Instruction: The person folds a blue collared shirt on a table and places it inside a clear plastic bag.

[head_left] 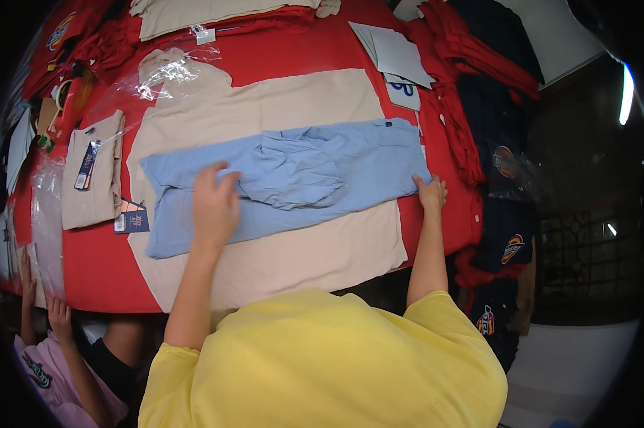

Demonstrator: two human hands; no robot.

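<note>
A long light-blue folded garment point(379, 160) lies across a beige garment point(315, 253) spread flat on the table. Its middle is bunched and wrinkled, and a small dark label shows near its far right corner. My right hand point(431, 194) pinches the near right corner of the blue cloth. Over the left part of the same garment is my left hand point(216, 207), blurred by motion, its fingers apart and holding nothing. Whether that hand touches the cloth, I cannot tell.
Left stands a folded beige garment point(97, 185) with a navy tag, beside clear plastic bags point(47, 214). White cards point(393, 53) lie far right, near stacked red point(450, 107) and navy clothes point(504, 235). Another person's hand point(59, 317) is at the table's near left edge.
</note>
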